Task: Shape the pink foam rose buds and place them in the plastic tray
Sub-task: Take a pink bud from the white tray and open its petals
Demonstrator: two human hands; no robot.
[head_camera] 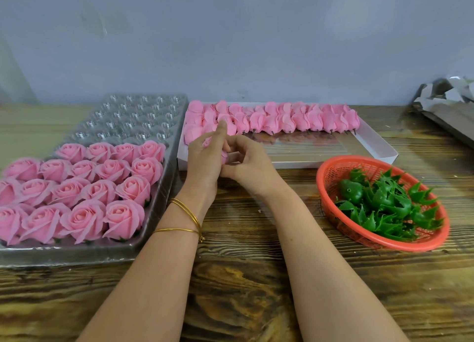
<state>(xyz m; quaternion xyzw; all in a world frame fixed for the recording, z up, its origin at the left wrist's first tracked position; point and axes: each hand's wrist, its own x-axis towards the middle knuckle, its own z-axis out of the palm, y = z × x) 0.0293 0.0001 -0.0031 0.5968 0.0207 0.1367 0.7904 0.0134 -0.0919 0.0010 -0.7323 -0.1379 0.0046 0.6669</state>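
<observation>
Both my hands meet at the table's centre around one pink foam rose bud [225,159], mostly hidden between them. My left hand [205,159] curls its fingers round the bud from the left, forefinger raised. My right hand [250,166] pinches it from the right. A clear plastic tray [154,213] on the left holds several opened pink roses [84,188] in its near rows; its far cups are bare. Behind the hands, a white cardboard box [372,144] carries a row of unshaped pink buds [282,118].
A red plastic basket [333,170] with several green calyx pieces [384,203] sits at the right on the wooden table [243,277]. Crumpled grey cardboard [446,98] lies at the far right. A blue-grey wall backs the table.
</observation>
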